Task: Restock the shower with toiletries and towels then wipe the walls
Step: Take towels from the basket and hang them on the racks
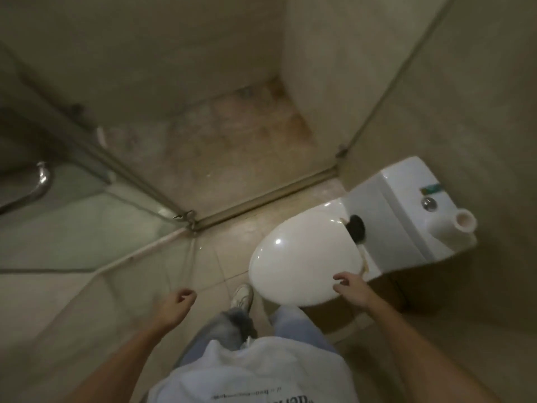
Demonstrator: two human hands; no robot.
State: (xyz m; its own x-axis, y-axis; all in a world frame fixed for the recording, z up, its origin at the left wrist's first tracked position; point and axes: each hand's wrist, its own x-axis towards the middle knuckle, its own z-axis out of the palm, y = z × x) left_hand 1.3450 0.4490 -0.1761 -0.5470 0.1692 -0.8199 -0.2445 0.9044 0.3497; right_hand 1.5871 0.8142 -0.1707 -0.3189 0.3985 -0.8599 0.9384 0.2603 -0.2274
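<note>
Item 1. Shower stall with beige walls and a brown-stained tiled floor [232, 141]: 12 o'clock, taking the upper middle of the view. A metal threshold track [261, 199] marks its near edge.

Item 2. Clear glass shower door [72, 222]: 9 o'clock, standing at an angle to the track, with a curved chrome handle [40, 184] at its far-left side.

Item 3. White oval toilet lid [302, 257]: 3 o'clock, down flat. A small black object [356, 226] sits at its hinge (too blurred to identify).

Item 4. White ceramic cistern [406, 199]: 2 o'clock, behind the lid, carrying a round chrome flush button [429, 202] and a white paper roll [462, 223] lying on its side near the right end.

Item 5. Left hand [177, 303]: 7 o'clock, in the air above the pale floor tiles [220, 257], fingers loosely curled, gripping nothing.

Item 6. Right hand [350, 287]: 4 o'clock, over the lid's near rim, fingers loosely bent and spread, clasping nothing; whether they touch the lid cannot be told.

Item 7. Pale shoe [242, 295] and white printed shirt [255, 370]: 6 o'clock.
</note>
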